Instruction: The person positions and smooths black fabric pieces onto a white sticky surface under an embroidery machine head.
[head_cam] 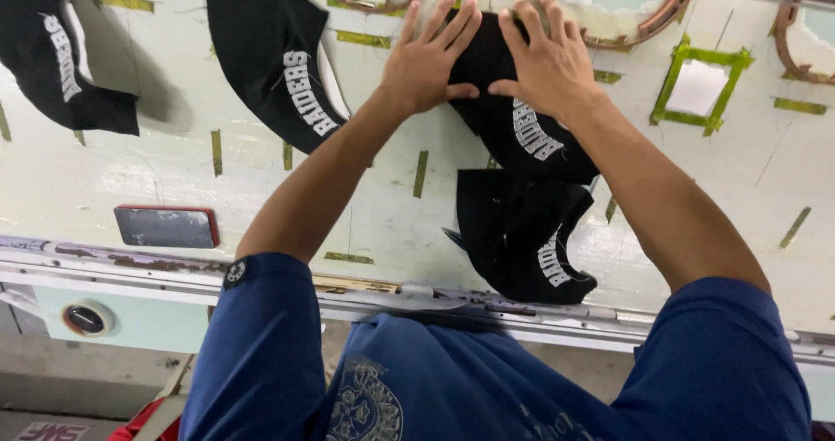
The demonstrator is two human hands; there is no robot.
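Desk [383, 206]: pale, scuffed, marked with green tape strips. On it lie four black fabric pieces with white lettering [61, 50] [274, 58] [522, 119] [522, 232], a dark phone in a red case [165, 226], and a green tape square [700, 89].

A black fabric cap panel [513, 110] with white embroidered lettering lies flat at the far middle of the pale worktable, both hands' spread fingers pressing its far edge.

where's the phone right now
In the head view the phone lies flat at the table's near left edge, left of the left forearm, below the black fabric pieces.
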